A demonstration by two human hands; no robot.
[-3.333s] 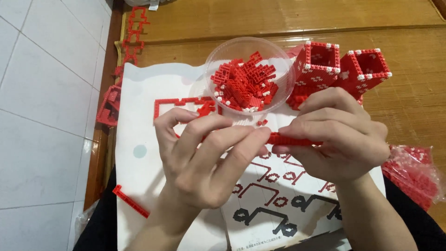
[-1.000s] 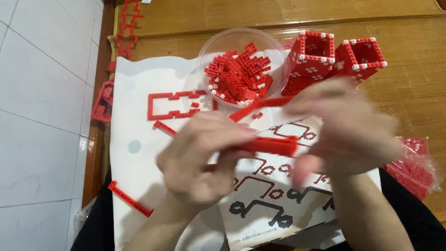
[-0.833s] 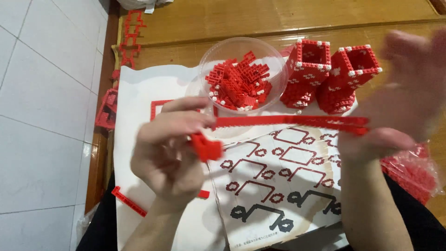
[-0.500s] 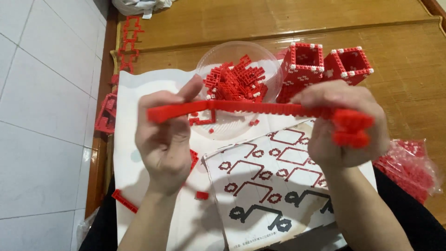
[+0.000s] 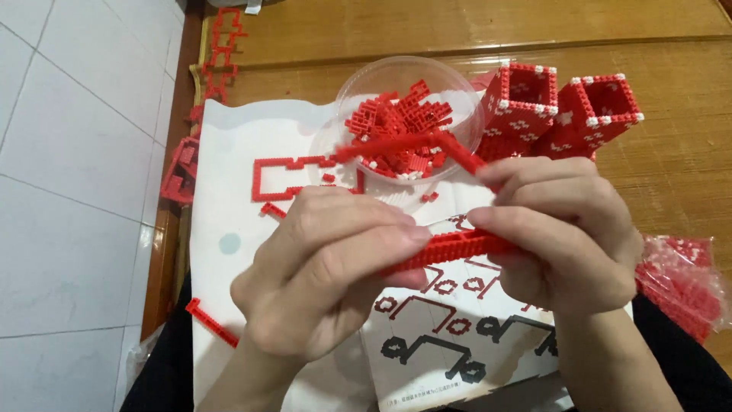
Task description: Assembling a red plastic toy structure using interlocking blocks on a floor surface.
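**Thin brick strip between both hands**

Wooden floor and white tile lie under our work, with a paper sheet (image 5: 229,198) spread beneath the hands. Our left hand (image 5: 320,282) is closed, fingers pinching the near end of a red strip (image 5: 450,248) of tiny bricks. We judge the strip light, stiff along its length yet apt to snap at the joints, so best gripped near both ends. Our right hand (image 5: 568,233) clamps the other end and a second strip (image 5: 412,141) angling up toward the bowl (image 5: 351,91) beyond the knuckles. Two red towers (image 5: 560,111) stand beyond the right hand.
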